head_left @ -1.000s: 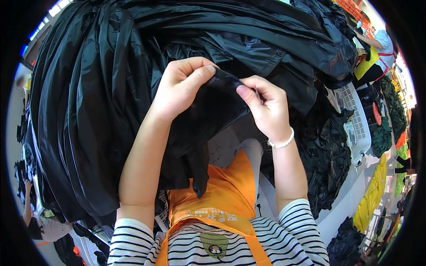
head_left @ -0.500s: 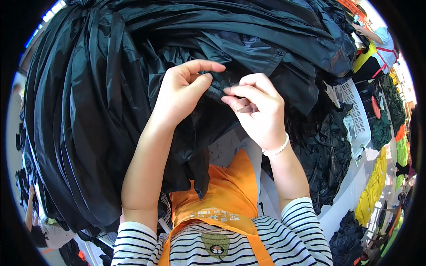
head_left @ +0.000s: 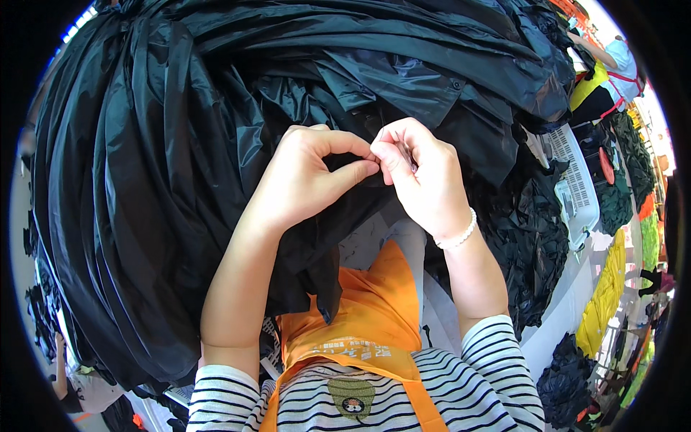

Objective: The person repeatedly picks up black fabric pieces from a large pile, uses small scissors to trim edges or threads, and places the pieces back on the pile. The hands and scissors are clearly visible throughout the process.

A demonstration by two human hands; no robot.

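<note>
**Black fabric pinched between both hands**

A small fold of the black garment [head_left: 216, 180] is gripped between the two hands at the middle of the heap. The left hand [head_left: 309, 176] is closed in a pinch, thumb against forefinger; the right hand [head_left: 425, 180] is curled shut just beside it, fingertips touching. The pinched edge lies between them, running roughly left to right, equally near to both. The rest of the cloth is spread away from the person, over the orange apron [head_left: 360, 317].
</note>
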